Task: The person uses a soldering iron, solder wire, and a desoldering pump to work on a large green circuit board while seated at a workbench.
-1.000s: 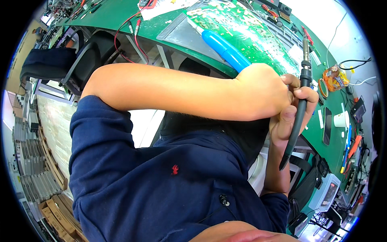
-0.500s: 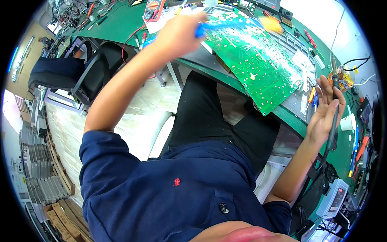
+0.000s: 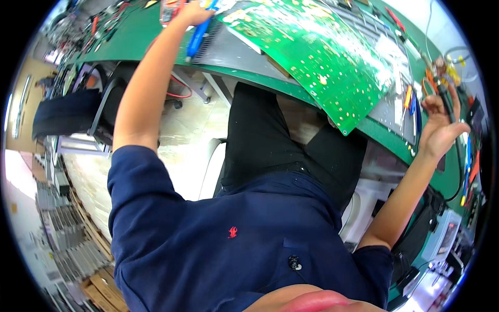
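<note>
A large green circuit board [image 3: 338,78] lies slanted on the bench, its lower corner hanging past the front edge. Up at the far left, my left hand [image 3: 195,14] has its fingertips on a blue tube-shaped tool [image 3: 199,39], which looks like a desoldering pump. That tool slants over the left end of a grey mat [image 3: 228,48], apart from the board. On the right, my right hand [image 3: 439,127] holds a soldering iron [image 3: 443,92] between its fingers, tip up and away from me, thumb stretched out. Its cable [image 3: 460,169] runs down beside the hand.
A red multimeter [image 3: 168,11] stands beside my left hand, with a red lead [image 3: 182,92] hanging under the bench. Orange and blue hand tools [image 3: 408,98] lie between board and right hand. A dark chair [image 3: 67,112] stands at left.
My left hand has moved left, from over the board to beside the multimeter, with the blue tool. My right hand and the soldering iron have shifted slightly right; its thumb has spread outward.
</note>
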`<action>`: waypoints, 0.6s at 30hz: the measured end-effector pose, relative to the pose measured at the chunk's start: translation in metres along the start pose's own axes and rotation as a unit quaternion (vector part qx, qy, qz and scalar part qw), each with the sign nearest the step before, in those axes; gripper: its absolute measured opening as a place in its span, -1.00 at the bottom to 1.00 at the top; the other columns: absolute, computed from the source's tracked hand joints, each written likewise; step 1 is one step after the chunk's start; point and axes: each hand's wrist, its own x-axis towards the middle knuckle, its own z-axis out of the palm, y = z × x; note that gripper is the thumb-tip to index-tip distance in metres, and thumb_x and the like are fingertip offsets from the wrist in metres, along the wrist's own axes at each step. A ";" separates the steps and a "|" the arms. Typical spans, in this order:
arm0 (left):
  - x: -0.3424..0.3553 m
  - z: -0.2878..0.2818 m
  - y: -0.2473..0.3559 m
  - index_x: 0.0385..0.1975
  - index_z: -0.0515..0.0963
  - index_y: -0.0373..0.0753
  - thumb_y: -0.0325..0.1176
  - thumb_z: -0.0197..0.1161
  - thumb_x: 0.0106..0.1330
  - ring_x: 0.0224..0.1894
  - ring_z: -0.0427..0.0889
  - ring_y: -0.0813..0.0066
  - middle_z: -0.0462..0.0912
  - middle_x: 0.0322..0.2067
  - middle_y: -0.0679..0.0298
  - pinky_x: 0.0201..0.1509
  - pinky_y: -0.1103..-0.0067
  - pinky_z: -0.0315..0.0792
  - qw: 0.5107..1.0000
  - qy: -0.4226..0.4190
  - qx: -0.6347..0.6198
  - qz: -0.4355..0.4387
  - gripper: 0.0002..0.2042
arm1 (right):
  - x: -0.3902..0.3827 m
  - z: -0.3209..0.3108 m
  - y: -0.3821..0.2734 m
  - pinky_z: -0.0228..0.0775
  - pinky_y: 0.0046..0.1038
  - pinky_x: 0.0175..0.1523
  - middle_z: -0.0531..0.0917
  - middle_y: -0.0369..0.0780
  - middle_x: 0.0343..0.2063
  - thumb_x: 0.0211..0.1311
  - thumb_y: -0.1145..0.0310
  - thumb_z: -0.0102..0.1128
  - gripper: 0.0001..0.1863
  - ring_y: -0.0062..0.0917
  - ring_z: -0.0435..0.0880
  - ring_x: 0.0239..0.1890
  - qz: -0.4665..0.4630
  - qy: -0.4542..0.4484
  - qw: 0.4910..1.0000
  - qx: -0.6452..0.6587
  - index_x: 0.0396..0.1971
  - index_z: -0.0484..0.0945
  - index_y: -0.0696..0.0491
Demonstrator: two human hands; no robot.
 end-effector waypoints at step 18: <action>-0.096 -0.101 0.400 -0.30 0.54 -0.34 -0.49 0.21 0.11 -0.28 0.52 0.09 0.51 -0.37 0.08 -0.20 0.40 0.40 0.740 -0.054 -0.321 0.588 -0.84 | -0.005 -0.053 0.033 0.20 -0.47 -0.15 0.50 -0.23 -0.51 0.45 0.11 -0.30 -0.41 -0.53 0.36 -0.38 0.049 0.089 0.994 -0.040 0.07 0.32 0.41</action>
